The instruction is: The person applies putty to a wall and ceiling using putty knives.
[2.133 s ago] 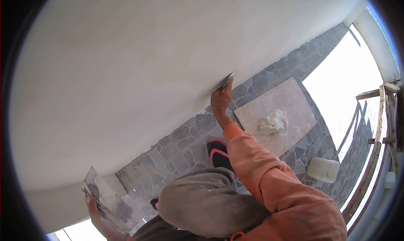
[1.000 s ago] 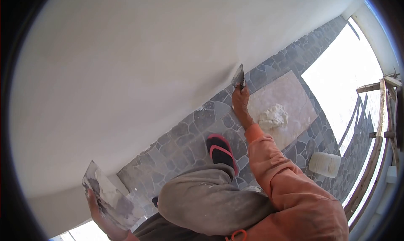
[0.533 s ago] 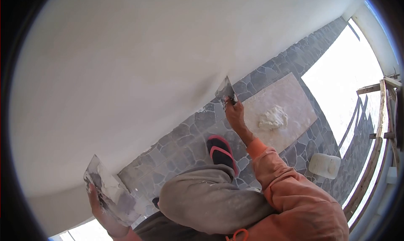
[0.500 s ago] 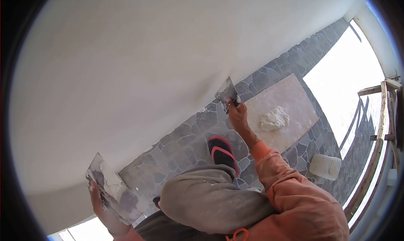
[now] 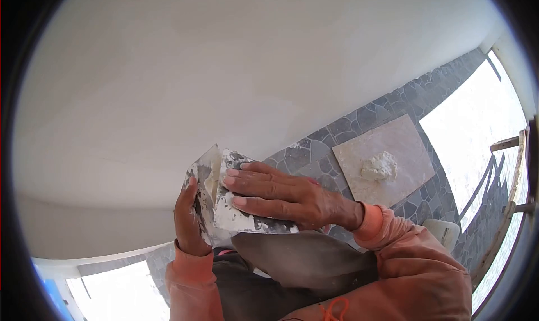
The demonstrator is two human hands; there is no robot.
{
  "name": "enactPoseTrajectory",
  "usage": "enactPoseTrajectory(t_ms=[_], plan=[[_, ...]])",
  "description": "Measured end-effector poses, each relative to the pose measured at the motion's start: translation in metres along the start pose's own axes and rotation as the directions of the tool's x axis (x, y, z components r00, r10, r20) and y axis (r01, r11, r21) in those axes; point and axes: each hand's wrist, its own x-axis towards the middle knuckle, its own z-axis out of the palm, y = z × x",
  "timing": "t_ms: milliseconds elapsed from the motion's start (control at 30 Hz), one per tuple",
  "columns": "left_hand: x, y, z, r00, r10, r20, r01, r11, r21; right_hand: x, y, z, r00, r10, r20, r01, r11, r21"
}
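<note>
Two hands met before the white wall [image 5: 236, 68] — the right hand [image 5: 281, 196], fingers spread flat, pressed a putty knife [image 5: 238, 217] against the plaster board [image 5: 203, 178] gripped by the left hand [image 5: 188, 220] at nine o'clock.

The person wore an orange long-sleeved top with ribbed cuffs at the left hand [image 5: 190, 223] and right hand [image 5: 286, 195]. Below the cuffs showed plaster-dusted grey trousers and an orange drawstring.

No readable text, no labels, no brands, no numbers anywhere
</note>
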Motion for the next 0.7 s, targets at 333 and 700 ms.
enactPoseTrajectory(t_ms=[333,700], plan=[[-0.005,-0.005,-0.019,0.999,0.032,0.044,-0.035,0.997,0.069,-0.012,-0.001,0.007,0.972,0.010,0.234,0.071,0.940,-0.333],[0.002,0.000,-0.020,0.968,0.243,-0.056,-0.238,0.967,0.087,-0.050,-0.002,-0.044,0.924,0.376,0.069,-0.336,0.885,-0.322]])
